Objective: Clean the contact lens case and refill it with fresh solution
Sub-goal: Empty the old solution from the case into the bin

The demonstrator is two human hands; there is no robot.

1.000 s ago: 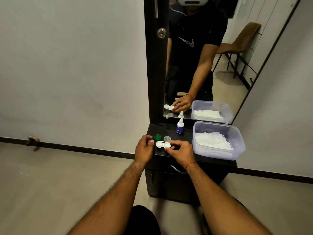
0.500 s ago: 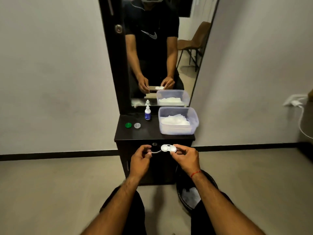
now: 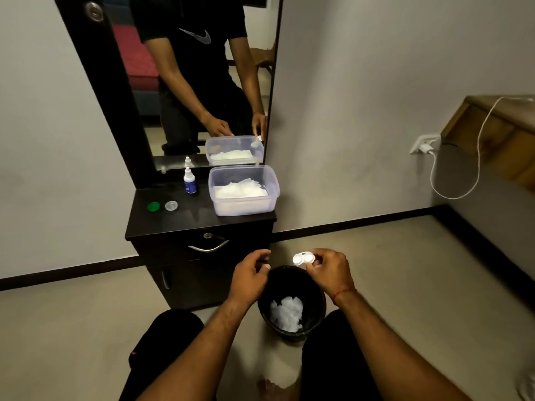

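The white twin-well plastic contact lens case (image 3: 303, 259), both hands on it half a second before, was pinched by the right hand (image 3: 328, 270) alone above the round black waste bin (image 3: 315, 296). The left hand (image 3: 249, 274), released, hung loosely curled and empty. Emptying old solution probably came next.

The white plastic two-well contact lens case (image 3: 303, 259) is uncapped, its two round wells side by side and facing up toward the camera, held at its right end above the rim of a black bin. Its two caps lie side by side on the dark bench: a green round screw cap (image 3: 153, 206) and just right of it a clear round screw cap (image 3: 171, 205). The small white dropper bottle of solution with a blue label (image 3: 190, 181) stands upright at the back of the bench, cap on.
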